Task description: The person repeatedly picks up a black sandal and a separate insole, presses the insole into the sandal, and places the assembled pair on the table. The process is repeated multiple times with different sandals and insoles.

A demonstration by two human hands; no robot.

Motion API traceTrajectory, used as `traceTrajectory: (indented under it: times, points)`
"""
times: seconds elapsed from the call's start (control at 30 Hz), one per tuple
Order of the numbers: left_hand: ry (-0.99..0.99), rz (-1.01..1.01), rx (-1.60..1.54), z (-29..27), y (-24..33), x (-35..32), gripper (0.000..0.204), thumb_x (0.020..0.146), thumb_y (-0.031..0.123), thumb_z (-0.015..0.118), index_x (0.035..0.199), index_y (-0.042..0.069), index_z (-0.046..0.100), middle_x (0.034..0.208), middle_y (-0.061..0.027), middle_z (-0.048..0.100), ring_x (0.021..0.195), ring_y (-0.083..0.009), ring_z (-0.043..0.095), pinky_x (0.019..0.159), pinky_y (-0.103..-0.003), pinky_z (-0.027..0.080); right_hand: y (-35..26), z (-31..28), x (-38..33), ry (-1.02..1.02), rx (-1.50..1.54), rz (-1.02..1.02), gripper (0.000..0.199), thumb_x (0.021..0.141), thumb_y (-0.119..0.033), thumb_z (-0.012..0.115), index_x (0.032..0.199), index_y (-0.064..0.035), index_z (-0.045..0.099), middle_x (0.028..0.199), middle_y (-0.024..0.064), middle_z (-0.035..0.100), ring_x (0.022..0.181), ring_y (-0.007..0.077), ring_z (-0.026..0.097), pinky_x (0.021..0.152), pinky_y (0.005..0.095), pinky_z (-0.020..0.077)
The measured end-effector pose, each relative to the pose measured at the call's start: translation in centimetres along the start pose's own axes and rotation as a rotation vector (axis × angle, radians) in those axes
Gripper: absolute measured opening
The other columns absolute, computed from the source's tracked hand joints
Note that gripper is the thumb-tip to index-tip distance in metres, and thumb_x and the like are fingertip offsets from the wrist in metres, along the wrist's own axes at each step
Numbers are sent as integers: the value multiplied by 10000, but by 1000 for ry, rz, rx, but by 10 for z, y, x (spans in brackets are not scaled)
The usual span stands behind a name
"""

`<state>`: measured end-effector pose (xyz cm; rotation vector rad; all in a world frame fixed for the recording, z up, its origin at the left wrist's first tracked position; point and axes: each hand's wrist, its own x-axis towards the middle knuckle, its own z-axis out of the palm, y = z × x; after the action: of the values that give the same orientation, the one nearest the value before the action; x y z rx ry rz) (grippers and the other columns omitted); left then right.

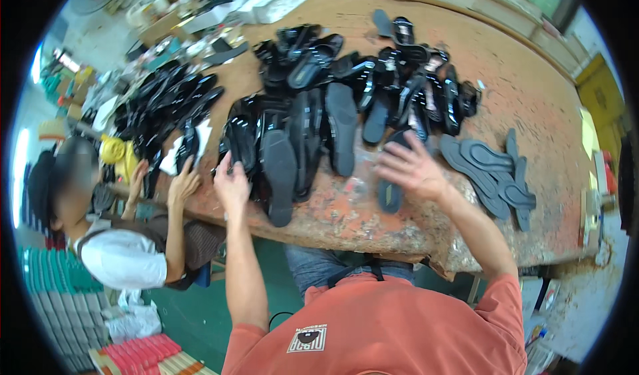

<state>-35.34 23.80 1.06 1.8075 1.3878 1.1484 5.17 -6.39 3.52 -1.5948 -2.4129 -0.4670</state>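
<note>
My right hand (pixel 416 170) is over the front of the table with its fingers spread, holding nothing. Under and beside it lies a dark sandal (pixel 391 198) with a grey-blue insole, partly hidden by the hand. At the left, my left hand (pixel 233 185) reaches to the near end of a glossy black shoe (pixel 239 132). Its fingers look stretched out; whether they touch the shoe is unclear. Between my hands, a shoe with its dark grey sole up (pixel 278 175) lies near the table edge, and another upturned sole (pixel 341 128) is further back.
Glossy black sandals (pixel 313 62) are heaped across the middle of the worn table (pixel 532 95). Loose grey soles (pixel 489 172) overlap at the right. A co-worker (pixel 126 255) at the left has hands by another black shoe pile (pixel 170 102). Boxes and clutter stand behind.
</note>
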Motion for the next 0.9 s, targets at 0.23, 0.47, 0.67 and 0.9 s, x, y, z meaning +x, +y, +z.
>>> traceTrajectory:
  times: [0.23, 0.47, 0.67, 0.9]
  points:
    - [223, 557, 167, 63, 162, -57, 289, 970, 51, 710, 1257, 23, 720, 1245, -185, 688, 1116, -328, 674, 1006, -435, 534, -118, -50, -68, 197, 597, 567, 373, 761, -19, 797, 950, -99, 486, 1292, 138, 722, 1184, 309, 710, 1147, 530, 500]
    - [-551, 342, 20, 323, 208, -87, 481, 937, 357, 797, 1274, 17, 740, 1140, -206, 735, 1050, -406, 722, 902, -475, 568, -144, -60, -80, 597, 1332, 1344, 455, 865, 2, 824, 1022, -130, 418, 1005, -36, 448, 885, 75, 461, 779, 270, 419]
    - [-734, 462, -188, 233, 206, -136, 201, 985, 129, 698, 1132, 2, 749, 890, -170, 603, 858, -389, 648, 746, -456, 496, -147, -50, -152, 779, 1243, 1510, 443, 887, -41, 822, 1190, -122, 509, 1043, -29, 523, 940, 75, 529, 789, 259, 446]
    - [-989, 938, 131, 66, 79, -190, 416, 834, 15, 741, 1214, 157, 832, 875, -24, 576, 891, -257, 591, 788, -416, 449, -113, -71, -150, 345, 1116, 1350, 335, 847, -100, 890, 1118, -71, 695, 1038, 12, 671, 989, 134, 630, 849, 318, 520]
